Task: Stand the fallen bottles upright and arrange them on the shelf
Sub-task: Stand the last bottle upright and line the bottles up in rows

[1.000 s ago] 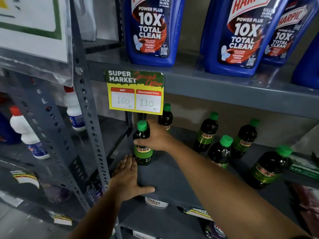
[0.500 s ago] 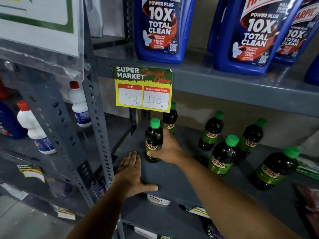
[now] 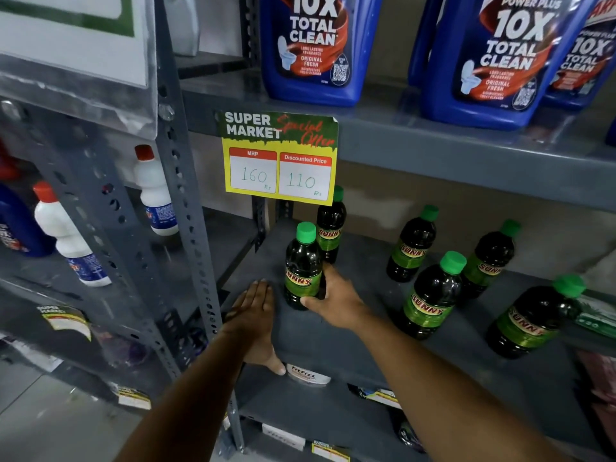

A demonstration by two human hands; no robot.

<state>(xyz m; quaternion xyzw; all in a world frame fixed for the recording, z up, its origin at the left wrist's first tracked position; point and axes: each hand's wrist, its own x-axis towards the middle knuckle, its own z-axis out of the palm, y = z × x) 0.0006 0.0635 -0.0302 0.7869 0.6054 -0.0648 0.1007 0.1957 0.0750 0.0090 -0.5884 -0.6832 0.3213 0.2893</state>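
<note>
Several dark Sunny bottles with green caps stand upright on the grey middle shelf (image 3: pixel 333 341). My right hand (image 3: pixel 336 298) grips the front left bottle (image 3: pixel 302 261) around its lower body, label facing me. A second bottle (image 3: pixel 331 225) stands right behind it. To the right stand further bottles, one at the back (image 3: pixel 411 245), one in front (image 3: pixel 433 295), one behind that (image 3: pixel 490 258) and one at the far right (image 3: pixel 533 318). My left hand (image 3: pixel 256 315) lies flat on the shelf's front left edge, fingers spread, holding nothing.
A yellow price tag (image 3: pixel 280 158) hangs from the upper shelf just above the held bottle. Large blue cleaner bottles (image 3: pixel 313 48) stand on that upper shelf. White bottles with red caps (image 3: pixel 66 235) sit on the neighbouring rack at left. A perforated upright post (image 3: pixel 190 208) separates the racks.
My right hand has shifted the held bottle slightly back and right, close in front of the rear bottle, and turned it so the label faces me. The left hand stays on the shelf edge.
</note>
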